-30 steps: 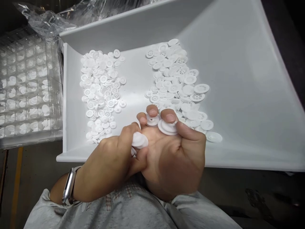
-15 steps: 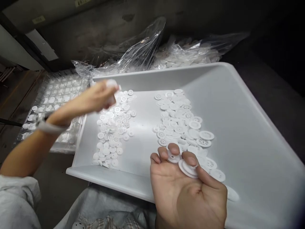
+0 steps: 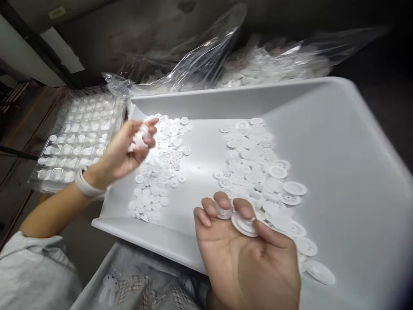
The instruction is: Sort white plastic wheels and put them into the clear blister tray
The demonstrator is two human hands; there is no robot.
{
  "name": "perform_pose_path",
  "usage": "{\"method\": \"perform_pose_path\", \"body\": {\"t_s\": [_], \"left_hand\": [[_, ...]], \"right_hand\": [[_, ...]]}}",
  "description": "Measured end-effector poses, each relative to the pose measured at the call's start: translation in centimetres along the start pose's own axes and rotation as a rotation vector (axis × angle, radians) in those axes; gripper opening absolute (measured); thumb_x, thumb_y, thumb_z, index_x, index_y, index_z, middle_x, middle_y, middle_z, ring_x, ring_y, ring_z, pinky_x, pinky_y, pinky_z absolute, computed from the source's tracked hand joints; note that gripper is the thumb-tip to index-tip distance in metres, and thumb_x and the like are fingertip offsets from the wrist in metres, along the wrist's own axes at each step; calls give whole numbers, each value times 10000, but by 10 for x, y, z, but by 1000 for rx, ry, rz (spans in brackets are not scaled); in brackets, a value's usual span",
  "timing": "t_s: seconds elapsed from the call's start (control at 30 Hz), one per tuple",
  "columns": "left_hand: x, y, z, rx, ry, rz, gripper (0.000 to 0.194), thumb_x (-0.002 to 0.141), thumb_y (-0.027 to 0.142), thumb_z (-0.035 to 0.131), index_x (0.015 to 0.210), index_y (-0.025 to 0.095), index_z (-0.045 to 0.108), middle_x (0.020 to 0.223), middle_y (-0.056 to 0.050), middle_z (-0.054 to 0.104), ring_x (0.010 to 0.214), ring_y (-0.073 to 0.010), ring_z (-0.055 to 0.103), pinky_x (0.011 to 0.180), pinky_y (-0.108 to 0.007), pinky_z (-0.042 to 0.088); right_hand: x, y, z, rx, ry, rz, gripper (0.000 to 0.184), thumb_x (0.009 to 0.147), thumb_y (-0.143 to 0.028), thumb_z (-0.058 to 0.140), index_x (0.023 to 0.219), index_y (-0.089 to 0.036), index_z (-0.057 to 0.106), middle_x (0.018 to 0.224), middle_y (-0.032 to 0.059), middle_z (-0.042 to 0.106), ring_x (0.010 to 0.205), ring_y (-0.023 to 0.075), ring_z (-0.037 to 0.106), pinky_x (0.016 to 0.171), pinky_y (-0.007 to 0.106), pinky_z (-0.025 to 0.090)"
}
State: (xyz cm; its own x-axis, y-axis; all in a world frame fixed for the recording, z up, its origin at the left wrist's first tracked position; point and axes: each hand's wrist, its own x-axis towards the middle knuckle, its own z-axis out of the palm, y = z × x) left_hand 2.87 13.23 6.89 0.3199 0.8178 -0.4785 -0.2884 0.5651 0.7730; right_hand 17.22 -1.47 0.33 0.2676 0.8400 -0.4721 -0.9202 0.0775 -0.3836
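Observation:
My right hand [image 3: 248, 254], palm up over the near right of the grey tub [image 3: 200, 103], pinches a white plastic gear [image 3: 244, 224] between thumb and index finger. A second, smaller white gear [image 3: 222, 211] sits under its other fingers. Above the left side of the tub, my left hand [image 3: 129, 148] curls around several small white plastic gears [image 3: 139, 140]. Below that hand lies a pile of small white gears [image 3: 155, 193]. Larger white gears [image 3: 254, 172] spread down the tub's right part, partly behind my right hand.
Left of the tub, a clear plastic tray [image 3: 77, 142] holds white parts in rows of pockets. Behind the tub's far wall lie clear plastic bags [image 3: 277, 64] with white parts inside. A dark panel [image 3: 145, 34] rises at the back.
My left hand has turned, so its palm and the gears in it now show. The view has shifted slightly. My right hand keeps its hold on the gears.

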Motion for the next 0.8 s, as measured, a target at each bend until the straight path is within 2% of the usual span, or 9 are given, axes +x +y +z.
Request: {"method": "perform_pose_path", "body": {"t_s": [0.07, 0.17, 0.27, 0.37, 0.43, 0.5, 0.63, 0.7, 0.8], "left_hand": [[-31, -22, 0, -132, 37, -87, 237, 970, 146, 320, 1017, 134, 551, 771, 13, 623, 600, 20, 605, 476, -14, 411], [-57, -50, 1, -301, 66, -213, 244, 962, 189, 365, 1079, 124, 569, 954, -39, 711, 812, -85, 721, 705, -169, 604], [-67, -71, 3, -564, 74, -303, 255, 939, 205, 424, 1134, 174, 585, 1054, -10, 737, 932, -125, 734, 793, -254, 630], [-69, -89, 6, -696, 73, -329, 243, 925, 217, 457, 1128, 230, 588, 1159, 33, 727, 1031, -105, 711, 860, -249, 612], [-69, -99, 8, -712, 65, -326, 266, 932, 245, 447, 1161, 244, 582, 1254, 33, 696, 1112, -106, 683, 906, -256, 597], [-69, -107, 8, -711, 45, -322, 290, 935, 273, 446, 1190, 248, 583, 1297, 30, 676, 1171, -111, 655, 937, -259, 581], [-71, -114, 3, -714, -33, -379, 314, 927, 308, 446, 1182, 242, 616, 1265, 25, 697, 1168, -95, 654, 935, -213, 557], [-71, -115, -1, -708, -78, -398, 346, 932, 339, 424, 1196, 238, 623, 1274, 17, 693, 1175, -93, 650, 953, -203, 538], [-70, -117, -6, -701, -113, -386, 383, 943, 376, 403, 1227, 238, 620, 1330, 14, 660, 1221, -97, 622, 999, -202, 506]], "right_hand": [[-3, -2, 1, -59, -60, -28, 230, 651, -283, 714, 663, -202, 499, 726, -12, 470, 673, 123, 528, 582, 243, 512], [-5, -8, 7, -208, -197, -84, 293, 721, -258, 713, 621, -192, 445, 633, -40, 404, 537, 77, 454, 463, 173, 444], [-4, -14, 14, -453, -460, -64, 425, 833, -278, 685, 601, -192, 339, 529, -72, 246, 351, 48, 216, 268, 139, 238], [-4, -14, 16, -656, -534, -66, 343, 881, -301, 642, 660, -230, 391, 553, -80, 230, 314, 51, 142, 198, 146, 188], [-8, -11, 14, -755, -531, -185, 183, 925, -284, 567, 760, -256, 494, 573, -76, 274, 320, 54, 172, 202, 152, 195], [-13, -11, 12, -1000, -557, -402, 102, 950, -208, 514, 899, -264, 582, 600, -59, 381, 366, 62, 293, 257, 170, 258], [-18, -19, 11, -1810, -829, -788, 265, 927, -121, 599, 1179, -205, 594, 731, -10, 547, 569, 82, 507, 489, 208, 423], [-14, -23, 15, -2048, -991, -867, 230, 955, -186, 586, 1184, -174, 579, 730, -12, 547, 560, 83, 504, 481, 223, 398], [-6, -22, 20, -2195, -1064, -850, 166, 997, -285, 517, 1074, -160, 595, 748, -4, 567, 523, 88, 494, 422, 246, 349]]}}
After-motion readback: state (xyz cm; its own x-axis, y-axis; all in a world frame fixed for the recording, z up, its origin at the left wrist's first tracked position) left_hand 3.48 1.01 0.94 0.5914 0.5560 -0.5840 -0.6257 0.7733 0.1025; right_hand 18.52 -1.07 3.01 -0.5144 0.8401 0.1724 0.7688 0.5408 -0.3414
